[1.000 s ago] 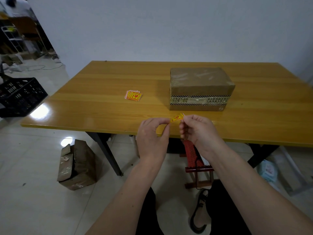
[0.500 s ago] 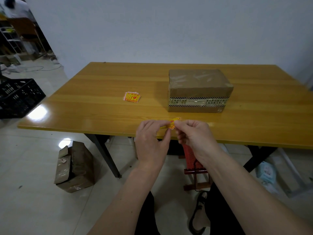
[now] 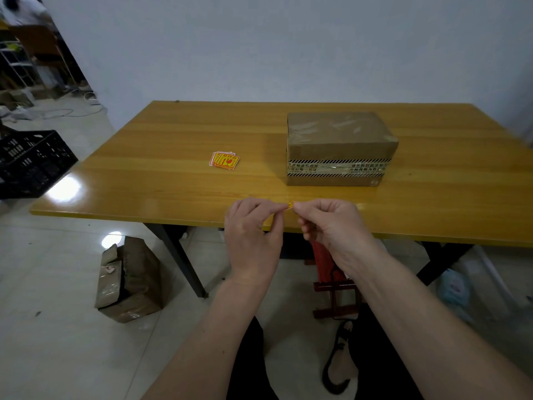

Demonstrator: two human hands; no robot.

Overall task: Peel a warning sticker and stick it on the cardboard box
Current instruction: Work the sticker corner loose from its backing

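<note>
A small yellow and red warning sticker (image 3: 290, 205) is pinched between the fingertips of my left hand (image 3: 253, 235) and my right hand (image 3: 331, 226), just above the table's front edge. Only a sliver of it shows between the fingers. The brown cardboard box (image 3: 337, 140), wrapped in clear tape with a striped printed band, stands on the wooden table (image 3: 173, 140) beyond my hands. A small stack of the same stickers (image 3: 224, 160) lies on the table to the left of the box.
A torn cardboard box (image 3: 127, 281) sits on the floor by the table's left leg. A black plastic crate (image 3: 28, 163) stands at the far left. A red stool (image 3: 331, 272) is under the table near my sandalled foot (image 3: 339, 362).
My hands have drawn closer together over the sticker, so less of it shows than before. They stay at the table's front edge.
</note>
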